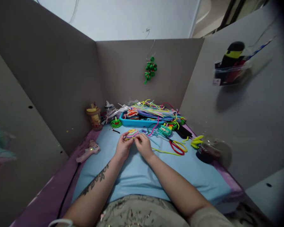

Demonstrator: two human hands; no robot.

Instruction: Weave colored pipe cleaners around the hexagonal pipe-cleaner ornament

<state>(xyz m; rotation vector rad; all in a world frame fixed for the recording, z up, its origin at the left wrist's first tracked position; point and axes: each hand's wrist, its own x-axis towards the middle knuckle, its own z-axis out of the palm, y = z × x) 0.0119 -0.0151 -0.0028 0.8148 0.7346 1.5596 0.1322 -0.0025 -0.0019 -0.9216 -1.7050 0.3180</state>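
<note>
We look down into a cardboard-walled booth at a blue mat (pixel 137 176). At its far end sits a blue tray (pixel 142 123) heaped with bright fuzzy stems (pixel 153 111). Just in front of the tray, the left hand (pixel 123 147) and right hand (pixel 144 145) meet. Their fingertips nearly touch, and both seem pinched on a small pink and yellow coil (pixel 132 132) of wound stems, low over the mat. A loose yellow strand (pixel 165 152) lies on the mat in front of the tray, beside the right hand. Further right of it lie red and yellow loops (pixel 178 146). In front of the tray and well to its left lies a pink glue gun (pixel 88 151). Just left of the tray stands a yellow cup (pixel 94 117).

We judge the main risk to be the coil springing loose. The hold is at the fingertips only, so a slip could let the winding unravel. The strand could catch the loops and drag them along. We cannot tell whether the glue gun is hot; if it is, the left forearm lies near it.
</note>
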